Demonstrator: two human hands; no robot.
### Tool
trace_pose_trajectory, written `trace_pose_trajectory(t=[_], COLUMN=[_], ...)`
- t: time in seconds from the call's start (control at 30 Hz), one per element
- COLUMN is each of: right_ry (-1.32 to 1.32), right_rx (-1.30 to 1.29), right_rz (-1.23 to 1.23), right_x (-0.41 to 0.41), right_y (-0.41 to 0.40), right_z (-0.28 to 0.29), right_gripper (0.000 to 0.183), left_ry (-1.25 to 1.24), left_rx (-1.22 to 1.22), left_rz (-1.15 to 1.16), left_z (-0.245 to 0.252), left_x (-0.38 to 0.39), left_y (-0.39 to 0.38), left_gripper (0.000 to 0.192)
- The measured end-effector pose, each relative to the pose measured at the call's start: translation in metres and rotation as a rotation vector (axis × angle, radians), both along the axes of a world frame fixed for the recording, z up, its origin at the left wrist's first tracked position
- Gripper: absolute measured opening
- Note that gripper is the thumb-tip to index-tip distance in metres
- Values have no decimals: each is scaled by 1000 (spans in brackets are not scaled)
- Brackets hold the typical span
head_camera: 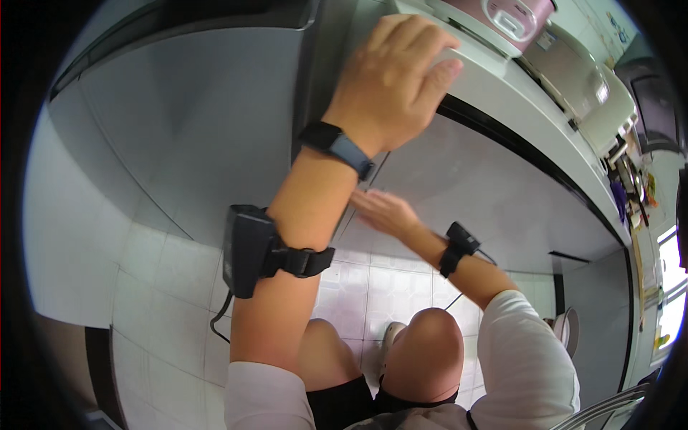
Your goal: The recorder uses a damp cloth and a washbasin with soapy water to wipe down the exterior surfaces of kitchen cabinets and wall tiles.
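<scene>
My left hand (395,80) rests at the corner of the white countertop (500,78), beside a grey refrigerator (199,118). Its thumb stands apart from the fingers, and no held object shows. A dark watch (336,148) circles that wrist, and a black strapped device (252,250) sits on the forearm. Lower down, my right hand (388,212) is stretched out flat and slightly blurred in front of the grey cabinet front (484,177), near a door seam. My left forearm hides its fingertips, so contact cannot be told. Another black device (461,242) is strapped above the right wrist.
On the counter stand a pink rice cooker (516,19) and pale rounded appliances (570,67), with kitchen items (631,183) beyond. My bent knees (432,344) are over the tiled floor (344,293). A round pale object (567,330) stands by the cabinet at right; a curved metal bar (607,406) is at lower right.
</scene>
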State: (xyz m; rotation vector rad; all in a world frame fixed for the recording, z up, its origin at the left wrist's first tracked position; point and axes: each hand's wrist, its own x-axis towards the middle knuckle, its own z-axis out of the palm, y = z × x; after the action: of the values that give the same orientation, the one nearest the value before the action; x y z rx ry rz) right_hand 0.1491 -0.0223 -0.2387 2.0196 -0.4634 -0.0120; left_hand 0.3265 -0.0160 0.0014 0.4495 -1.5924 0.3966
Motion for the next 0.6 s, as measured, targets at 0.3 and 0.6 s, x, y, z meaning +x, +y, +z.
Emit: trace_pose_trajectory(t=[0.3,0.6], right_ry=[-561,-1201], right_rx=[-71,-257], right_rz=[-35,-232], right_x=[-59,-253], right_y=[5,12], right_z=[159,117], right_gripper=[61,92], left_ry=[-138,-116], left_rx=[37,174], left_rz=[109,122], left_z=[10,2], left_x=[1,-11], left_y=[0,8], left_gripper=[33,42])
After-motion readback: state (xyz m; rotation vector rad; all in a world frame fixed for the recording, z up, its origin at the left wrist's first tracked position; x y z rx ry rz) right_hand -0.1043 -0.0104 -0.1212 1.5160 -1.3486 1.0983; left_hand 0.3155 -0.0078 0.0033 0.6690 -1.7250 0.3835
